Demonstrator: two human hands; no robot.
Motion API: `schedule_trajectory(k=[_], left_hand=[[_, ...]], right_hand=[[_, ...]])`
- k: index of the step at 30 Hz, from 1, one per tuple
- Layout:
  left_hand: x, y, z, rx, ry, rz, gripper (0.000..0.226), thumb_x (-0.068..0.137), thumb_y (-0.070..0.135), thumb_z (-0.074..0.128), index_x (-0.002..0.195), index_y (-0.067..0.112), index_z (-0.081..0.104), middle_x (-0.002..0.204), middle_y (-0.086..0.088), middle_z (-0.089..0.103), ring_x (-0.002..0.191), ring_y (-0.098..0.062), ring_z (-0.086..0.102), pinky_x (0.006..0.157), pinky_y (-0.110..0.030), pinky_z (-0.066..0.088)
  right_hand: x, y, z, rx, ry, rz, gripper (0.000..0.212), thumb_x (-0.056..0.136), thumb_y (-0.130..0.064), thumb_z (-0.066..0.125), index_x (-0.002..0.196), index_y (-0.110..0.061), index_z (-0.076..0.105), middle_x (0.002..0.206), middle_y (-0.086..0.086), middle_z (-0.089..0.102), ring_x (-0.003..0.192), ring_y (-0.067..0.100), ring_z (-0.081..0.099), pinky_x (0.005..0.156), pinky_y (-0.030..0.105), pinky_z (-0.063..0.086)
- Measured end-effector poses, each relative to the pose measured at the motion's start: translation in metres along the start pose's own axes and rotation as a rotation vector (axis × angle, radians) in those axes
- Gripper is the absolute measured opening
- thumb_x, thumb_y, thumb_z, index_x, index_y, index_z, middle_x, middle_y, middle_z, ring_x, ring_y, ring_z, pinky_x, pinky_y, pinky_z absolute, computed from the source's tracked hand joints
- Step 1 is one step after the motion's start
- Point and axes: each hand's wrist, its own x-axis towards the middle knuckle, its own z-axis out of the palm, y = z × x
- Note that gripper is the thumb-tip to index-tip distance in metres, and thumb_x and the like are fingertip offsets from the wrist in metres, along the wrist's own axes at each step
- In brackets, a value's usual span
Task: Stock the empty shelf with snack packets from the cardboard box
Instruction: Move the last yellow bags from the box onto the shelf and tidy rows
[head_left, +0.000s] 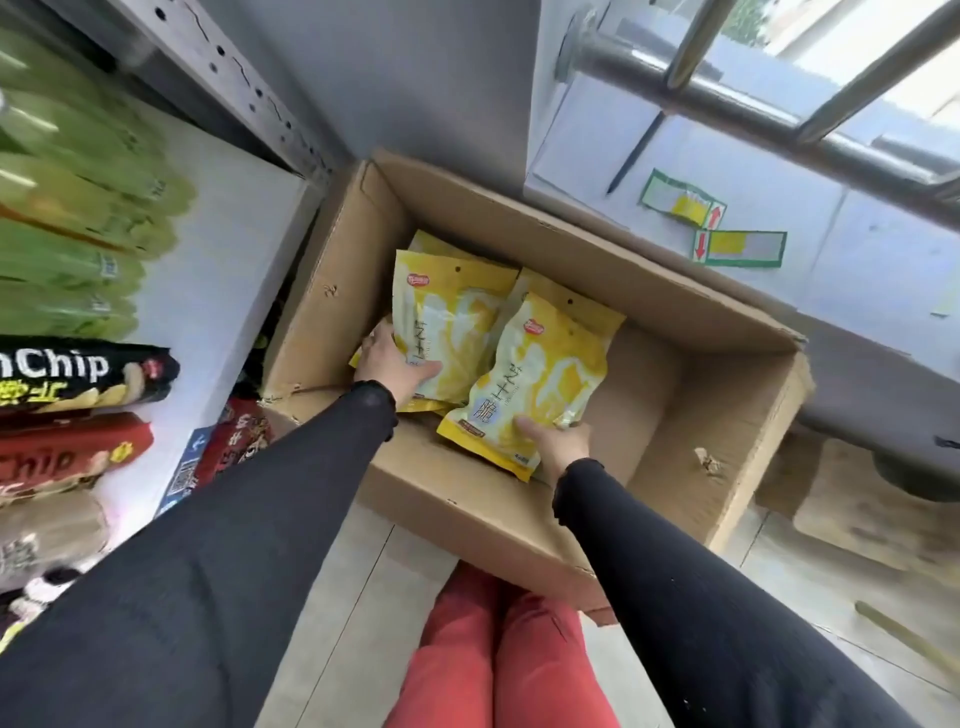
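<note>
Bright daylight is coming in from the top right, where the pale window area (878, 31) is glowing so white that nothing is showing in it. The shiny grey metal rail (727, 104) is catching a soft gleam. The inside of the brown cardboard box (727, 415) is sitting in gentle shade, and the edges of the shadows are looking soft. The green snack bags on the white shelf (78, 182) at the left are smearing into streaks of blur. The yellow snack packets (540, 384) in the middle are looking sharper, with a little shine. Straight lines are bending near the edges of the wide picture.
</note>
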Motion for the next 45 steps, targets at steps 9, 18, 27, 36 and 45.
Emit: schedule_trajectory(k=[9, 18, 27, 36, 45], left_hand=[[0.002, 0.003, 0.015, -0.06, -0.072, -0.066, 0.078, 0.08, 0.026, 0.084, 0.14, 0.01, 0.037, 0.128, -0.008, 0.057, 0.12, -0.03, 0.056, 0.089, -0.034, 0.046], [-0.053, -0.002, -0.042, -0.245, 0.029, 0.01, 0.028, 0.083, 0.026, 0.079, 0.107, 0.014, 0.069, 0.102, 0.003, 0.072, 0.091, -0.02, 0.066, 0.077, -0.028, 0.049], [-0.199, 0.018, -0.23, -0.495, 0.468, 0.22, 0.06, 0.093, 0.03, 0.071, 0.142, 0.008, 0.043, 0.126, 0.0, 0.052, 0.122, -0.017, 0.049, 0.088, -0.03, 0.037], [-0.321, -0.013, -0.423, -0.771, 0.877, 0.51, 0.033, 0.089, 0.017, 0.076, 0.113, 0.02, 0.054, 0.106, 0.02, 0.068, 0.093, 0.015, 0.062, 0.071, -0.002, 0.043], [-0.312, -0.063, -0.569, -0.905, 0.785, 0.62, 0.037, 0.091, 0.027, 0.074, 0.116, 0.039, 0.049, 0.112, 0.026, 0.058, 0.098, 0.02, 0.055, 0.084, -0.021, 0.045]], right_hand=[[0.0, 0.013, 0.016, 0.145, -0.056, 0.004, 0.081, 0.066, -0.038, 0.093, 0.132, -0.011, 0.055, 0.116, 0.002, 0.073, 0.098, 0.022, 0.073, 0.093, 0.045, 0.059], [-0.079, -0.025, 0.003, 0.013, -0.115, -0.294, 0.044, 0.089, -0.024, 0.078, 0.127, -0.012, 0.06, 0.12, 0.008, 0.072, 0.1, 0.021, 0.072, 0.085, 0.042, 0.061], [-0.276, -0.151, 0.044, -0.139, -0.37, -0.912, 0.032, 0.088, -0.024, 0.077, 0.118, -0.023, 0.064, 0.116, -0.001, 0.074, 0.107, 0.018, 0.072, 0.097, 0.051, 0.056], [-0.497, -0.251, 0.162, -0.019, -0.702, -1.232, 0.044, 0.09, -0.022, 0.076, 0.129, -0.016, 0.058, 0.123, 0.003, 0.073, 0.11, 0.025, 0.072, 0.091, 0.052, 0.059], [-0.589, -0.307, 0.287, -0.123, -0.794, -1.311, 0.054, 0.083, -0.037, 0.082, 0.127, -0.017, 0.059, 0.118, 0.002, 0.075, 0.103, 0.025, 0.075, 0.092, 0.053, 0.059]])
